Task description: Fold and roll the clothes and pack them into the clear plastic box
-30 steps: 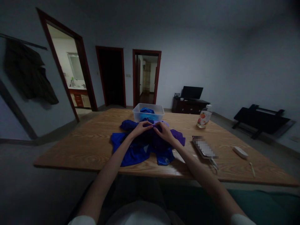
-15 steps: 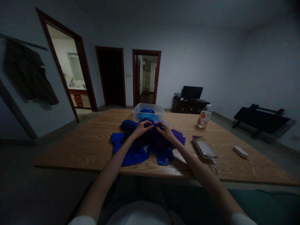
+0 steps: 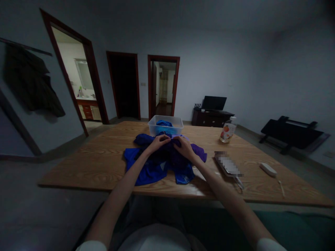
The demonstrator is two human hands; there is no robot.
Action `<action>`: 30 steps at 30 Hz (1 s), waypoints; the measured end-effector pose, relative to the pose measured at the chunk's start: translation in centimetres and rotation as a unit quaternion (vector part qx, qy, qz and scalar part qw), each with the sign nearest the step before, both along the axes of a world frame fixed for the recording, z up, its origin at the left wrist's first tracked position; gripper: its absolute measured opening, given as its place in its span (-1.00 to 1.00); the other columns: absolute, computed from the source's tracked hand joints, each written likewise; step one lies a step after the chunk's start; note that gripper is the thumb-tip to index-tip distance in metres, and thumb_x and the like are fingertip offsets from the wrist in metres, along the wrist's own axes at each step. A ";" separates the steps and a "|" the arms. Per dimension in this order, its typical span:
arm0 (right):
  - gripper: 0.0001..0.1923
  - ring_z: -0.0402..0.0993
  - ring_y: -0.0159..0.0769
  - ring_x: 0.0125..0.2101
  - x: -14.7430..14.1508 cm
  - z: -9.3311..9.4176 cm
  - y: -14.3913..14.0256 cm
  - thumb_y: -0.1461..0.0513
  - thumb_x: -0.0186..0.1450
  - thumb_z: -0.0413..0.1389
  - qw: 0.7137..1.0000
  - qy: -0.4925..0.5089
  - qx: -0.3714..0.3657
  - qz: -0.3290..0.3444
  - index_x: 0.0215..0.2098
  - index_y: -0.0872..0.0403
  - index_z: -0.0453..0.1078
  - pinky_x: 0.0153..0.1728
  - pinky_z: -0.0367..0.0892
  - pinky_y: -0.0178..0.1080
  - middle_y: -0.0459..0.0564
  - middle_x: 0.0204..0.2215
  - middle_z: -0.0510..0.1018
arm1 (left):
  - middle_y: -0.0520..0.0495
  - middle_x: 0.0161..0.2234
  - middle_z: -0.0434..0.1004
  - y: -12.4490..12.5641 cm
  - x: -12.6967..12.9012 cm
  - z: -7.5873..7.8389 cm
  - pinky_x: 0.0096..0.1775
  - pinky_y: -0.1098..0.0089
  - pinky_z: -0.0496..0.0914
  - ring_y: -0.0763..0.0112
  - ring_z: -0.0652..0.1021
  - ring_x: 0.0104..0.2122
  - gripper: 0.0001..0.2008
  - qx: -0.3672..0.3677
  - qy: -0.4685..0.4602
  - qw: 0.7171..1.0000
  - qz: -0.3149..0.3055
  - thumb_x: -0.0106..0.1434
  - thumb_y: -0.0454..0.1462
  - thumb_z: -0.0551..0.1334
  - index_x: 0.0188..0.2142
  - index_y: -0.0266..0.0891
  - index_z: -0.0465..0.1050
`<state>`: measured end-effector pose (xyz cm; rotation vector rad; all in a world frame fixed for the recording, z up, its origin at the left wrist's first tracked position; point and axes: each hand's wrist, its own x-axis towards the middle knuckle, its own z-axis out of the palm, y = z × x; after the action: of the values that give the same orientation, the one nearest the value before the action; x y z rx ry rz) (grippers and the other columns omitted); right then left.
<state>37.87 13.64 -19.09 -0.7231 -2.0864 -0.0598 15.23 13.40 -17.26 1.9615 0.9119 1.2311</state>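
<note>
Nearest the camera, two bare forearms reach out over the near edge of the table, the landmark for all that follows. On the middle of the table, a little back from that edge, lies a heap of blue cloth, with a purple cloth lying against its right side.

The left hand rests on top of the heap, its fingers curled in and closed on a fold of the blue cloth. The right hand sits just beside it, almost touching, fingers likewise bent and pinching the same fabric; in the dim light the exact grip of the fingertips cannot be told.

Right of the cloth, still on the table, lies a flat dark thing, blurred. Further right lies a small white device with a thin cord trailing toward the near edge.

Just behind the heap, touching it, stands a clear tub with more blue fabric inside. Toward the table's far right stands a bottle with a fruit label.

Beyond the table, three doorways open in the back wall, a dark cabinet carries a screen, and a dark coat hangs on the left wall.
</note>
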 end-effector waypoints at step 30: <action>-0.71 0.45 -0.05 -0.01 0.5 0.1 -0.8 0.17 0.46 0.08 0.996 -0.046 0.071 -0.035 0.12 0.00 0.41 0.09 0.23 0.00 0.09 -0.07 0.57 | -0.12 -0.14 0.60 -0.4 -0.1 0.5 0.00 0.34 0.38 0.27 0.53 -0.13 -0.43 -0.031 0.009 0.999 -0.022 0.21 0.17 0.28 -0.13 -0.30 0.57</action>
<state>38.41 12.79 -19.01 -0.7172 -2.1196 -0.2819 15.10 13.03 -16.80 1.9359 0.9000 1.1494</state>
